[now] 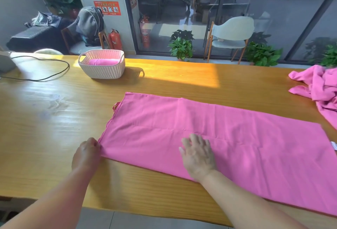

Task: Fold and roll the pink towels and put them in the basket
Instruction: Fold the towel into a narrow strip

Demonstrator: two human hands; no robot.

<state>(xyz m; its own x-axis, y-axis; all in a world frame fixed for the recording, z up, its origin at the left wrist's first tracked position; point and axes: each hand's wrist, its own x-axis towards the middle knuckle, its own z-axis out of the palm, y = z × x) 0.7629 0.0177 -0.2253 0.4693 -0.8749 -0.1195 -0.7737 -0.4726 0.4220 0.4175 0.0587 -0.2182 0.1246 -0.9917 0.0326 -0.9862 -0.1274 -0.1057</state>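
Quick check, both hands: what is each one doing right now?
Left hand: pinches the near left corner of the spread pink towel.
Right hand: open, fingers spread flat, pressing on the towel.

The spread towel is plain bright pink, as are the crumpled towels and the roll. The basket is off-white with a woven pattern. The table is honey-yellow wood with fine grain. The cable is black, the extinguisher red, the chair pale grey-green.
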